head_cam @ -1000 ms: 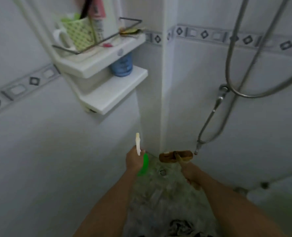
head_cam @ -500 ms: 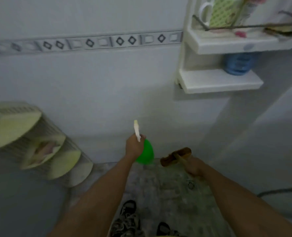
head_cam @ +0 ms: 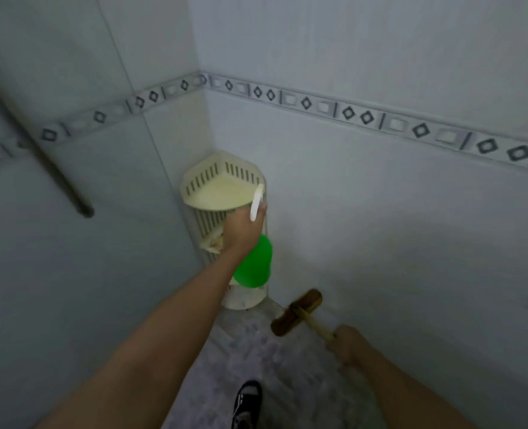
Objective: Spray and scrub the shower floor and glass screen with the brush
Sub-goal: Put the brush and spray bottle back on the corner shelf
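Note:
My left hand (head_cam: 242, 229) grips the neck of a green spray bottle (head_cam: 253, 264) with a white trigger head pointing up. It hangs in front of the corner rack. My right hand (head_cam: 346, 342) holds the light wooden handle of a brown scrub brush (head_cam: 296, 312), whose head hovers just above the speckled shower floor (head_cam: 256, 345) beside the right wall. No glass screen can be made out.
A cream slatted corner rack (head_cam: 222, 184) stands in the wall corner, reaching down to the floor. A dark metal pipe (head_cam: 61, 178) slants across the left wall. My black shoe (head_cam: 247, 404) is at the bottom. Tiled walls with a diamond border close in on both sides.
The view has swung left, from the shower hose and white shelves to the corner with the cream rack. Both hands kept their grips, and the bottle is now raised before the rack.

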